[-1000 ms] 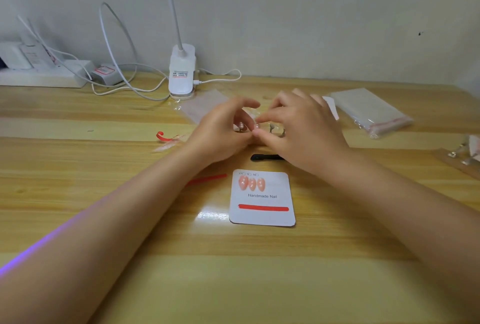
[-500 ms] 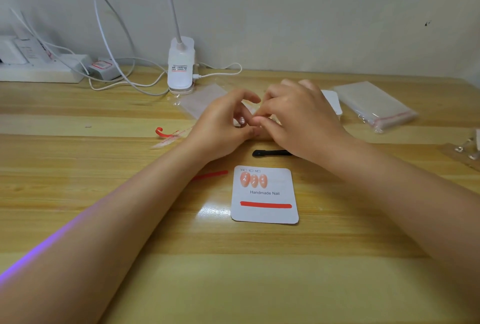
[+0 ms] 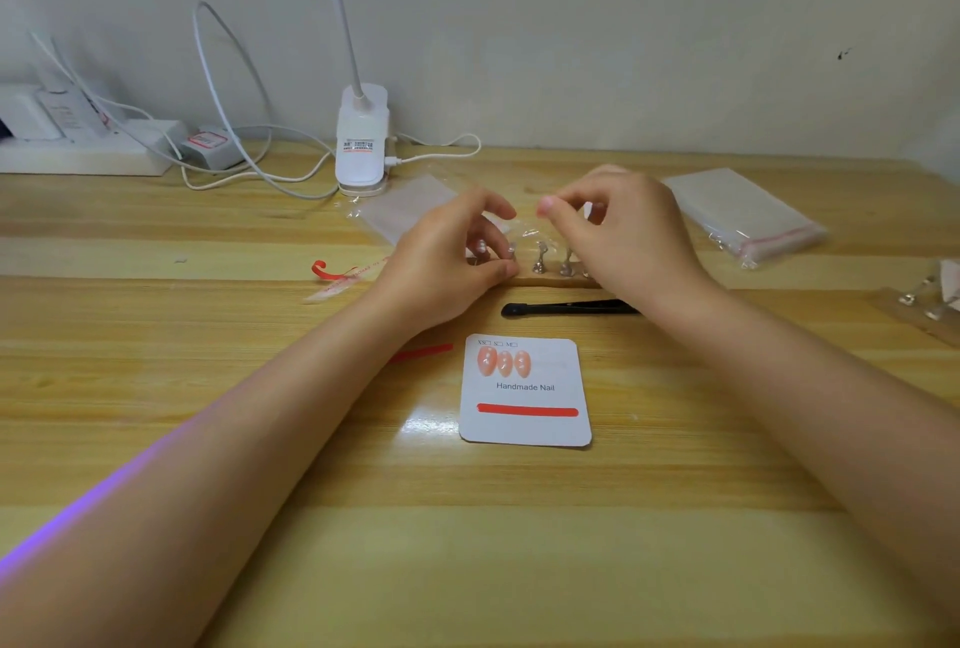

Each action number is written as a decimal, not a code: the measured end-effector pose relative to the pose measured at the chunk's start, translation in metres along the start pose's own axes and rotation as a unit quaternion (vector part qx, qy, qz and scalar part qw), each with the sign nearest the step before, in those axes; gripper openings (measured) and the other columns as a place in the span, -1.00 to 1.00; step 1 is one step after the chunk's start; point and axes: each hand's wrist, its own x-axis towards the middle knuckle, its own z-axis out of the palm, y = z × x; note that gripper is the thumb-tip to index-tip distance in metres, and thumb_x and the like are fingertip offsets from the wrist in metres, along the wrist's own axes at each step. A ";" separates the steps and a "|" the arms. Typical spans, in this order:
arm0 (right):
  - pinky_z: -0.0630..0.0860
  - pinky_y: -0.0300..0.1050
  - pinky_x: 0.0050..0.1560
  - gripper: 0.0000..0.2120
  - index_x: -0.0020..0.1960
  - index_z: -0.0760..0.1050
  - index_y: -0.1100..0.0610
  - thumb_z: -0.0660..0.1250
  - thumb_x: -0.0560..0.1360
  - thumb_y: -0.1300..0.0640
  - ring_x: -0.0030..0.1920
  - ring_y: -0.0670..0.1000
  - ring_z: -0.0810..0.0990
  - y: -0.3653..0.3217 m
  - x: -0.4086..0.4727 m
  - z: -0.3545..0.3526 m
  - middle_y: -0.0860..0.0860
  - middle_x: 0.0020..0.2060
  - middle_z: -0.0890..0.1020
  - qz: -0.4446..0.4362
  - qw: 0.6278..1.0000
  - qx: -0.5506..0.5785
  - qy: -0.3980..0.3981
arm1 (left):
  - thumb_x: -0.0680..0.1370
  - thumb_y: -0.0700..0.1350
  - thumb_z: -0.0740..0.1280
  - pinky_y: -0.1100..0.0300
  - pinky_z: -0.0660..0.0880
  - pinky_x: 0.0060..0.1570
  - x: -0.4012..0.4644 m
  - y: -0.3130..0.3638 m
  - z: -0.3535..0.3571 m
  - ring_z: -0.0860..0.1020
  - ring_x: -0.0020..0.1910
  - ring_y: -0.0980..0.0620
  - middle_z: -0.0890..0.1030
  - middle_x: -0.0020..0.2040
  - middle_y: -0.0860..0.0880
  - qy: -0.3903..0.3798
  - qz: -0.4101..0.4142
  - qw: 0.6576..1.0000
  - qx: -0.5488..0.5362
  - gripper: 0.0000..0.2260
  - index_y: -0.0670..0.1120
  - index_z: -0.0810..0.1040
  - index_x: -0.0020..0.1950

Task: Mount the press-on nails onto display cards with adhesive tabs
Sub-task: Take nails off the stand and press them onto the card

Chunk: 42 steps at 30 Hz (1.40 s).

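Wooden tabletop (image 3: pixel 156 387) fills the head view, backed by a pale wall, with a white clip lamp (image 3: pixel 361 143) at eleven o'clock from the display card (image 3: pixel 524 390). That card lies near centre and carries three pink press-on nails (image 3: pixel 504 362) in its upper left corner; the rest of that row looks bare, and a red strip (image 3: pixel 527 410) runs along the lower part. By my reading, the mounting is well short of finished.

At twelve o'clock from the card, the left hand (image 3: pixel 447 262) and right hand (image 3: pixel 623 242) hover over small metal nail stands (image 3: pixel 553 260), fingers curled. Something thin and clear seems pinched between them, but I cannot tell what. Black tweezers (image 3: pixel 566 307) lie untouched just beyond the card.
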 end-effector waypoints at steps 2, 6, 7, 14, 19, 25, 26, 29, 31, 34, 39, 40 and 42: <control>0.30 -0.26 -0.24 -0.87 -0.21 0.60 0.02 0.32 0.49 0.07 -0.33 -0.17 0.40 -0.003 -0.012 -0.007 -0.20 -0.31 0.46 -0.017 0.999 0.029 0.020 | 0.45 -0.18 0.41 0.10 0.44 0.07 0.000 0.002 -0.001 0.49 -0.17 0.11 0.53 -0.24 0.18 -0.009 -0.001 1.000 0.014 -0.71 0.00 0.43 0.10; 0.31 -0.45 -0.24 -0.91 -0.19 0.60 -0.02 0.35 0.47 0.09 -0.30 -0.19 0.41 -0.007 -0.042 -0.019 -0.14 -0.28 0.50 -0.035 0.997 0.060 0.012 | 0.48 -0.10 0.38 0.00 0.31 0.25 0.000 0.004 -0.007 0.46 0.11 0.02 0.53 0.00 0.10 -0.029 0.019 0.994 0.099 -0.60 -0.01 0.39 0.28; 0.31 -0.46 -0.23 -0.93 -0.16 0.62 0.00 0.36 0.47 0.11 -0.28 -0.22 0.41 -0.007 -0.050 -0.021 -0.15 -0.28 0.50 -0.036 0.997 0.071 0.003 | 0.48 -0.07 0.37 0.02 0.24 0.29 -0.002 0.004 -0.009 0.40 0.21 0.00 0.50 0.12 0.04 -0.018 0.040 0.988 0.147 -0.57 -0.01 0.37 0.32; 0.33 -0.45 -0.19 -0.92 -0.12 0.65 0.02 0.39 0.43 0.13 -0.28 -0.20 0.42 0.001 -0.082 -0.022 -0.17 -0.31 0.51 -0.019 0.993 0.114 -0.028 | 0.48 -0.02 0.26 -0.09 0.38 0.09 -0.045 0.019 -0.028 0.50 0.11 0.04 0.55 0.08 0.08 -0.032 0.209 0.962 0.174 -0.75 -0.05 0.55 0.11; 0.37 -0.37 -0.25 -0.91 -0.10 0.65 0.03 0.39 0.43 0.14 -0.26 -0.10 0.45 0.002 -0.087 -0.017 -0.15 -0.28 0.53 -0.022 0.994 0.101 -0.038 | 0.50 -0.02 0.30 0.08 0.48 -0.04 -0.066 0.018 -0.019 0.56 -0.04 0.13 0.60 -0.04 0.10 -0.089 0.184 0.971 0.122 -0.83 -0.02 0.61 0.02; 0.39 -0.22 -0.11 -0.86 -0.04 0.66 0.06 0.35 0.46 0.10 -0.23 -0.08 0.50 0.007 -0.091 -0.012 -0.12 -0.25 0.54 -0.073 0.996 0.036 -0.044 | 0.46 -0.04 0.33 0.08 0.50 -0.11 -0.073 0.011 -0.016 0.55 -0.06 0.10 0.60 -0.05 0.05 -0.097 0.177 0.972 0.121 -0.79 -0.08 0.64 0.02; 0.40 -0.15 -0.09 -0.83 -0.03 0.66 0.06 0.32 0.45 0.09 -0.22 -0.10 0.50 0.007 -0.091 -0.012 -0.11 -0.25 0.54 -0.081 0.995 0.023 -0.044 | 0.45 -0.04 0.34 0.08 0.50 -0.13 -0.073 0.011 -0.015 0.55 -0.07 0.10 0.60 -0.04 0.06 -0.095 0.178 0.971 0.125 -0.79 -0.08 0.64 0.02; 0.40 -0.06 -0.12 -0.82 -0.05 0.66 0.08 0.30 0.44 0.11 -0.21 -0.07 0.50 0.005 -0.093 -0.011 -0.08 -0.26 0.54 -0.115 0.992 -0.031 -0.046 | 0.46 -0.03 0.34 0.08 0.51 -0.18 -0.075 0.010 -0.015 0.55 -0.09 0.09 0.60 -0.04 0.07 -0.087 0.176 0.972 0.129 -0.80 -0.05 0.65 0.01; 0.36 -0.09 -0.14 -0.83 -0.07 0.66 0.08 0.30 0.45 0.11 -0.21 -0.06 0.48 0.004 -0.094 -0.012 -0.07 -0.26 0.54 -0.138 0.987 -0.075 -0.047 | 0.46 -0.01 0.33 0.09 0.52 -0.20 -0.076 0.010 -0.014 0.56 -0.11 0.07 0.60 -0.04 0.09 -0.083 0.172 0.973 0.127 -0.80 -0.03 0.66 0.01; 0.28 -0.14 -0.16 -0.77 -0.10 0.65 0.04 0.22 0.50 0.04 -0.21 -0.08 0.41 0.002 -0.095 -0.013 -0.07 -0.24 0.54 -0.166 0.976 -0.132 -0.054 | 0.46 -0.01 0.32 0.10 0.51 -0.19 -0.077 0.010 -0.013 0.56 -0.10 0.08 0.60 -0.04 0.09 -0.080 0.168 0.974 0.132 -0.79 -0.03 0.66 0.01; 0.27 -0.15 -0.18 -0.71 -0.10 0.65 0.03 0.15 0.51 0.02 -0.22 -0.10 0.36 0.000 -0.096 -0.013 -0.06 -0.24 0.55 -0.178 0.971 -0.146 -0.061 | 0.47 -0.03 0.31 0.10 0.52 -0.16 -0.077 0.011 -0.013 0.56 -0.08 0.08 0.61 -0.03 0.07 -0.081 0.166 0.974 0.132 -0.79 -0.04 0.66 0.01; 0.27 -0.15 -0.18 -0.71 -0.09 0.65 0.03 0.16 0.51 0.02 -0.22 -0.10 0.36 0.000 -0.096 -0.013 -0.07 -0.24 0.55 -0.179 0.971 -0.148 -0.058 | 0.47 -0.03 0.31 0.10 0.52 -0.16 -0.078 0.011 -0.013 0.56 -0.09 0.08 0.61 -0.03 0.07 -0.081 0.167 0.973 0.134 -0.79 -0.05 0.66 0.01; 0.28 -0.15 -0.18 -0.77 -0.10 0.65 0.03 0.22 0.50 0.03 -0.23 -0.08 0.40 0.001 -0.095 -0.012 -0.07 -0.25 0.55 -0.176 0.972 -0.148 -0.052 | 0.47 -0.04 0.31 0.11 0.52 -0.17 -0.077 0.011 -0.013 0.57 -0.10 0.07 0.61 -0.04 0.06 -0.082 0.168 0.973 0.137 -0.80 -0.05 0.66 0.01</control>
